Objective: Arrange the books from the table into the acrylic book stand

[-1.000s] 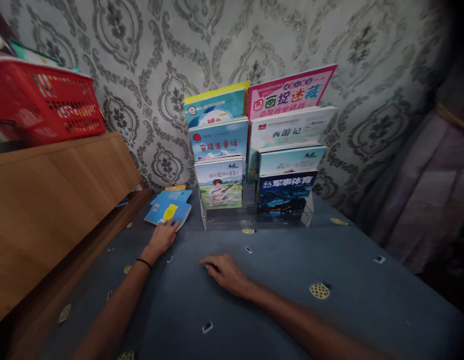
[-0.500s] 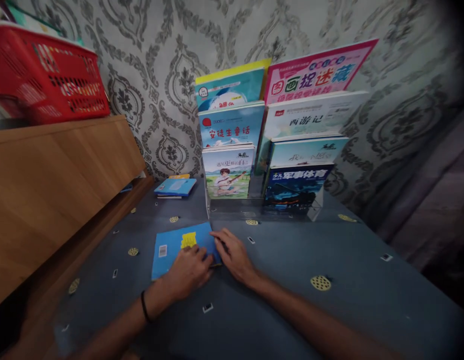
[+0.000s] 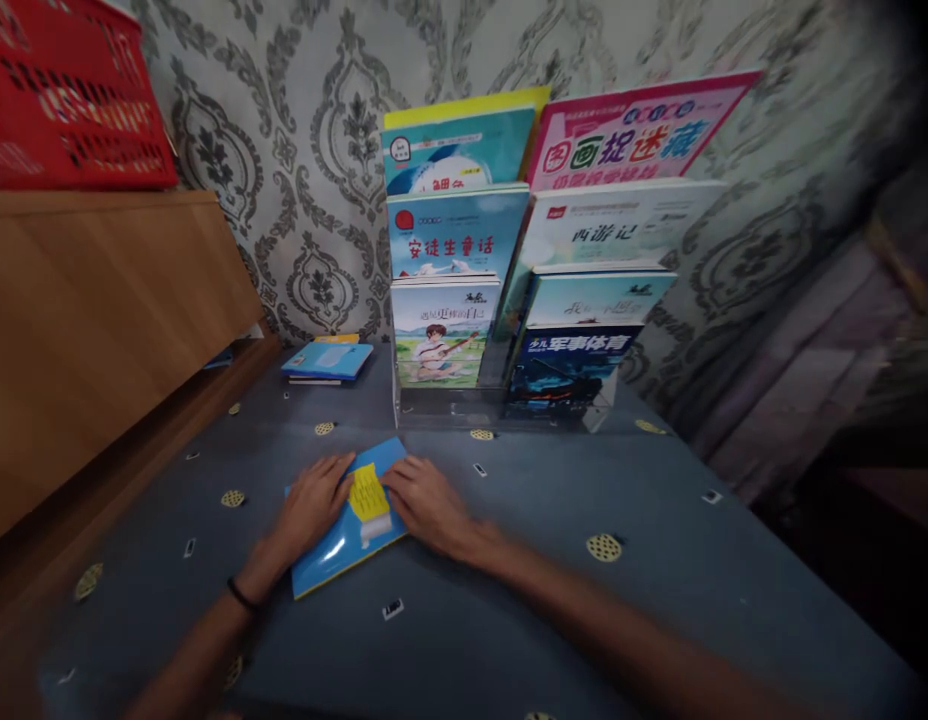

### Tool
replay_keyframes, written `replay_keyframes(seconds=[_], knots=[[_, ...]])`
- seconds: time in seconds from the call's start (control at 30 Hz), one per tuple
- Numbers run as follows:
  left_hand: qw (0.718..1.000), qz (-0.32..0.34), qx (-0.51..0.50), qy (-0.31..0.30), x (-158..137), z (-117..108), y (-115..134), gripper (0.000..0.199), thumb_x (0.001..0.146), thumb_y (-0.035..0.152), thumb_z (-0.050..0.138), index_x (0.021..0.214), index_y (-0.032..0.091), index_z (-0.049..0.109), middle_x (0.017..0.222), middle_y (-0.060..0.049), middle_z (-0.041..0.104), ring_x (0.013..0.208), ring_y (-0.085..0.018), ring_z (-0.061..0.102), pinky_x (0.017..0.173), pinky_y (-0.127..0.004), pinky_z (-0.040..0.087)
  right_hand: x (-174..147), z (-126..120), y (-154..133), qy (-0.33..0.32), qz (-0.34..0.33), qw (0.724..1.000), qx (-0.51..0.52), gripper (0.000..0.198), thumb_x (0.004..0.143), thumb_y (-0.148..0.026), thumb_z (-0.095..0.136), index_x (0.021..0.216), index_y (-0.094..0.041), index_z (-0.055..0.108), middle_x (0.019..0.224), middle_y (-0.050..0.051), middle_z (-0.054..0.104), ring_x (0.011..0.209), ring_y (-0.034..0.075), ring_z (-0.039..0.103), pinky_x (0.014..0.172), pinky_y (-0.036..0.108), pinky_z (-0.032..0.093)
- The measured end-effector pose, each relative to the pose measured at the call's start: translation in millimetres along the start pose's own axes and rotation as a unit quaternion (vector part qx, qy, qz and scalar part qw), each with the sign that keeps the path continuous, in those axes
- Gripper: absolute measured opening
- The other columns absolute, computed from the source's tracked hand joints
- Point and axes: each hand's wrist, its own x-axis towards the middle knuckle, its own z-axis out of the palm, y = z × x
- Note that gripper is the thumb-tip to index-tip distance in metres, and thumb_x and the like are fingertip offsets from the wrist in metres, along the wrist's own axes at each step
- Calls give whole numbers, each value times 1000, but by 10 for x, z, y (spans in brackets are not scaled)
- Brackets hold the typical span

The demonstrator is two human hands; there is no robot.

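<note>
A blue book (image 3: pixel 321 562) with a yellow patch lies closed and slightly turned on the table, in front of the book rack. My left hand (image 3: pixel 314 500), with a dark band at the wrist, rests on the book's left part, fingers stretched out over the cover. Across from it, my right hand (image 3: pixel 426 500) lies on the right side, its fingers extended over that edge. Both palms face down. The yellow patch shows between the two hands, and part of the cover is hidden under them. Neither thumb shows clearly.
A clear rack (image 3: pixel 453 408) of upright books stands at the back of the table (image 3: pixel 494 610). Left of it lies a small stack of books (image 3: pixel 330 360). A wooden cabinet (image 3: pixel 111 330) with a red basket (image 3: pixel 74 110) on top borders the left side.
The book has turned on the table, its left end now nearer me. My left hand has shifted from its lower edge to its left part. The whole view has moved slightly.
</note>
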Motion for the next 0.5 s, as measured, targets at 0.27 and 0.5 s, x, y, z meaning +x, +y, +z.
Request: replay_keyframes(seconds=[0.27, 0.5], knots=[[998, -7, -29, 60, -21, 75, -65, 37, 99, 27, 34, 118, 18, 64, 115, -10, 71, 107, -24, 67, 96, -42, 55, 551, 251, -215, -79, -53, 994, -61, 43, 96, -19, 49, 134, 1, 54, 138, 24, 59, 130, 27, 52, 112, 41, 39], [998, -31, -29, 40, -34, 2, -23, 37, 98, 30, 36, 118, 18, 64, 119, -11, 71, 110, -26, 66, 102, -46, 52, 471, 176, -90, -100, 61, 993, -4, 63, 100, -43, 43, 147, -1, 42, 155, 22, 42, 149, 28, 31, 122, 46, 24]])
